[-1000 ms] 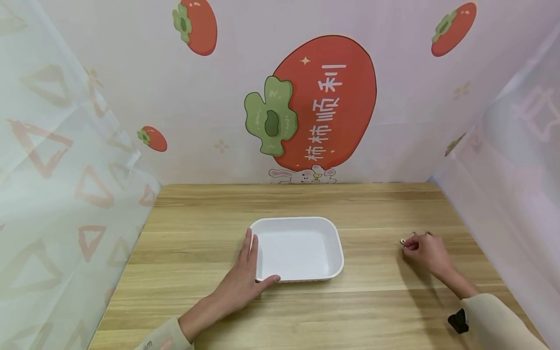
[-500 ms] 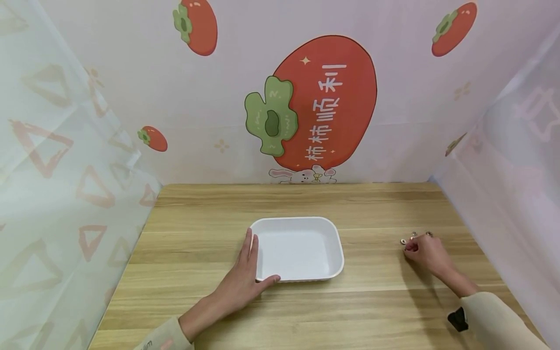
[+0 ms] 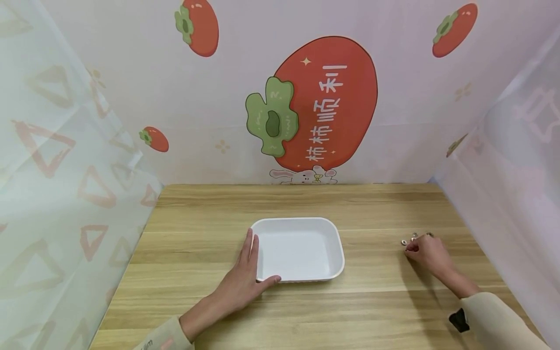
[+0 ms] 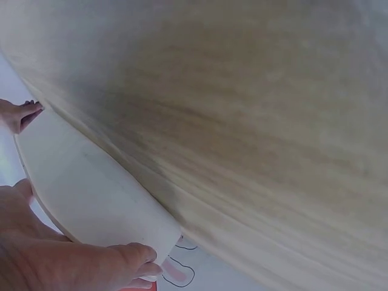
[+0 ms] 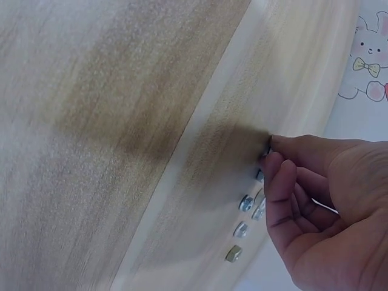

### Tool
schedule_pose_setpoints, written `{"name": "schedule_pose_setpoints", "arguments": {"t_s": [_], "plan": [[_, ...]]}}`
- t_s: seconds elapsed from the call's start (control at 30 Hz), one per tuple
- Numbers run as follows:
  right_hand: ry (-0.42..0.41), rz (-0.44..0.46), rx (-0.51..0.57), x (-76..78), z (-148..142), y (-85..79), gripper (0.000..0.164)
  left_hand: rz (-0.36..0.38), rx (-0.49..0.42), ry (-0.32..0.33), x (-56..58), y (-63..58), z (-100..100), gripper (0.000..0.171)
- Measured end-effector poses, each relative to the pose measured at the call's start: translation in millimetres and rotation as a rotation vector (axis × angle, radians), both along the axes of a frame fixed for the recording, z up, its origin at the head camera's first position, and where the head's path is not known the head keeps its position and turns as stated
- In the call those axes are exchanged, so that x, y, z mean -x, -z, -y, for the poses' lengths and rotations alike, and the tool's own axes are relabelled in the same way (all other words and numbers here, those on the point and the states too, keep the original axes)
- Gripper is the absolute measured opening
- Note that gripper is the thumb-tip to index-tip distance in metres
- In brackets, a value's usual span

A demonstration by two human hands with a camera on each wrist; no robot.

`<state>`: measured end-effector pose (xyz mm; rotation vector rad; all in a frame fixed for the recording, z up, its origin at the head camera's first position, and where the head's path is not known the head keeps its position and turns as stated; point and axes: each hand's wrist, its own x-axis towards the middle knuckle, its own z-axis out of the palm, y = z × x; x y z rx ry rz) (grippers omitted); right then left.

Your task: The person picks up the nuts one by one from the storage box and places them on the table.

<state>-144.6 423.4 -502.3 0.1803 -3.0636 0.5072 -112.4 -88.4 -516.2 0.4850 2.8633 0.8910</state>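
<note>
A white rectangular tray stands in the middle of the wooden table. My left hand rests on its near left corner, fingers straight along the left side and thumb along the near rim. Off to the right, my right hand is low over the table. In the right wrist view, its thumb and finger pinch a small metal nut, mostly covered by the fingertips. Several more nuts lie beside that hand, among them a silver nut and a brassy nut; others are partly hidden behind the fingers.
The wooden table reaches back to a printed cloth wall. Cloth hangs at the left and right sides too. Bare tabletop lies between the tray and the nuts.
My right hand has drawn back very slightly from the leftmost nut, and more of the loose nuts show. The left hand and tray have not moved.
</note>
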Motion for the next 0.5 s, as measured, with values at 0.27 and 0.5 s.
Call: {"name": "schedule_pose_setpoints", "arguments": {"t_s": [0.27,0.5], "plan": [[-0.008,-0.054,-0.009,-1.2,3,-2.8,0.008,-0.056,0.052,-0.004,2.9,-5.4,0,0.122],[-0.038,-0.081,-0.048,-2.5,25,-17.4,0.023,-0.107,0.1,-0.007,3.5,-12.1,3,0.117]]}}
